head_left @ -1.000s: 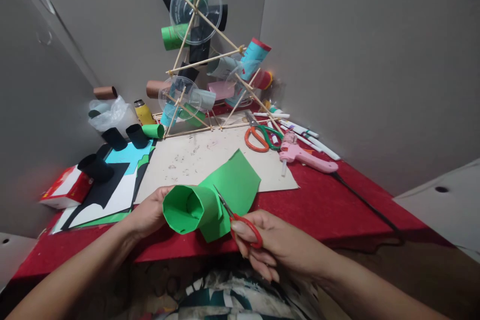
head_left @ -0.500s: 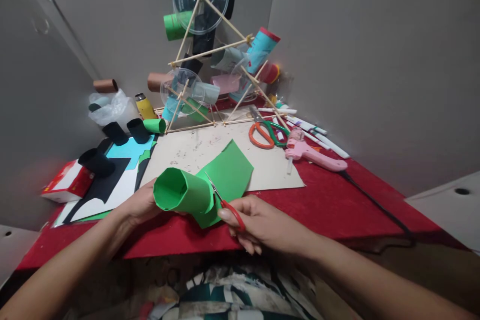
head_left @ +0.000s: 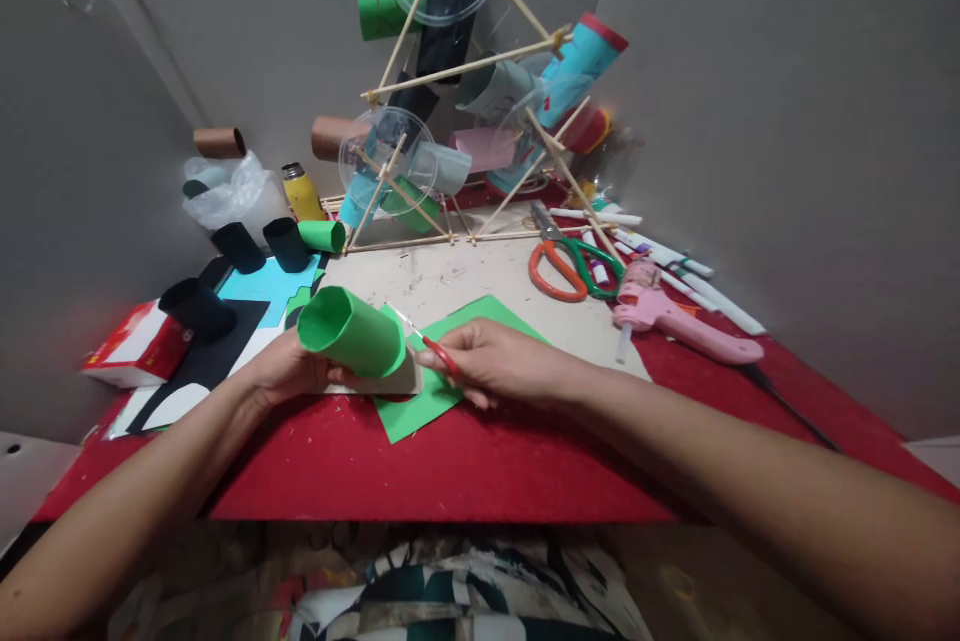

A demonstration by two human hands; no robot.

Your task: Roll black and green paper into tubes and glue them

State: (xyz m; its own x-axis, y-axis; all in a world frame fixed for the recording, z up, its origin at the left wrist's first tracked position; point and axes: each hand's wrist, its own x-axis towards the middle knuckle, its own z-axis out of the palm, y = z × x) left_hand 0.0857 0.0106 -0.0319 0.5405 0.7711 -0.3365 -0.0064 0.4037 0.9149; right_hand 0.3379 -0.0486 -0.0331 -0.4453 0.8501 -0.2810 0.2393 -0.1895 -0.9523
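Note:
My left hand (head_left: 289,363) is closed around the lower side of a green paper tube (head_left: 364,336), whose open end tilts up to the left. In my right hand (head_left: 491,361) is a pair of small scissors (head_left: 441,357) with red handles; its blades point up-left at the tube's far rim. Under the right hand a green paper sheet (head_left: 420,409) lies flat, partly over a beige board (head_left: 420,271) and partly over the red cloth. Some of my left fingers are hidden behind the tube.
A wooden stick frame (head_left: 465,71) with clear plastic discs and coloured tubes stands at the back. Large scissors (head_left: 559,271) and a pink glue gun (head_left: 690,321) lie right. Left are black tubes (head_left: 196,309), a red-and-white box (head_left: 139,346) and a yellow bottle (head_left: 302,193).
The green sheet, which was up against the tube and blades, now lies apart on the table. The tube and the small scissors have shifted slightly up and left in view.

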